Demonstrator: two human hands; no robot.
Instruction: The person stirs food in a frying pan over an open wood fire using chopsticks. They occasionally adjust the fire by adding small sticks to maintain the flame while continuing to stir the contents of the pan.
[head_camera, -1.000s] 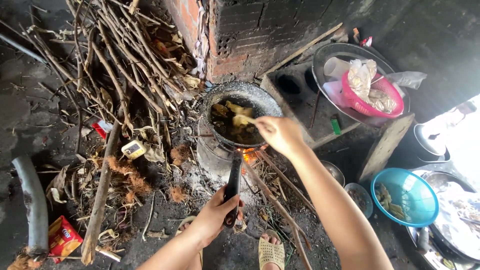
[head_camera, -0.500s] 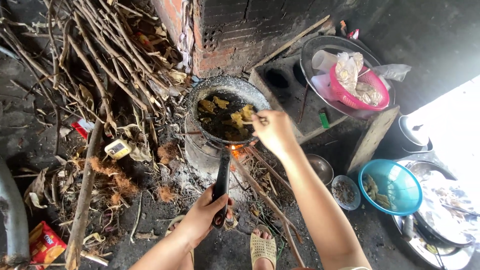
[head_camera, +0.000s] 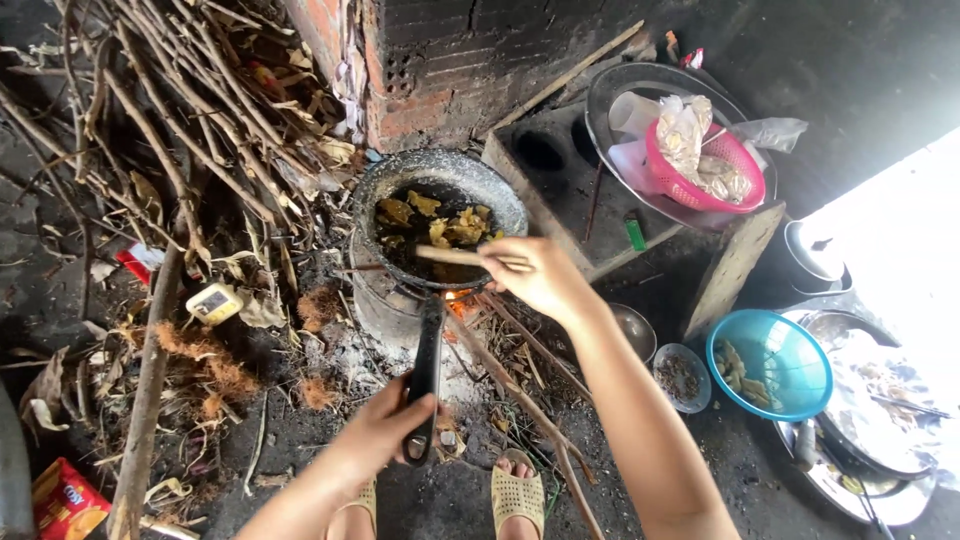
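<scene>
A blackened frying pan (head_camera: 500, 190) sits over a small wood fire (head_camera: 458, 303), with yellow-brown pieces of food (head_camera: 440, 224) frying in dark oil. My left hand (head_camera: 385, 428) grips the pan's long black handle (head_camera: 426, 360) near its end. My right hand (head_camera: 535, 275) holds wooden chopsticks (head_camera: 455, 256) whose tips reach over the pan towards the food. My sandalled feet (head_camera: 515, 495) show at the bottom edge.
A heap of dry sticks (head_camera: 180, 110) lies to the left. A brick wall (head_camera: 470, 60) stands behind the pan. To the right are a round tray with a pink basket (head_camera: 715, 160), a blue bowl (head_camera: 770, 365), small bowls (head_camera: 682, 377) and a second pan (head_camera: 870, 410).
The view has shifted slightly. My right hand has drawn back towards the pan's near rim, and the chopsticks now lie flatter across it. My left hand still holds the handle.
</scene>
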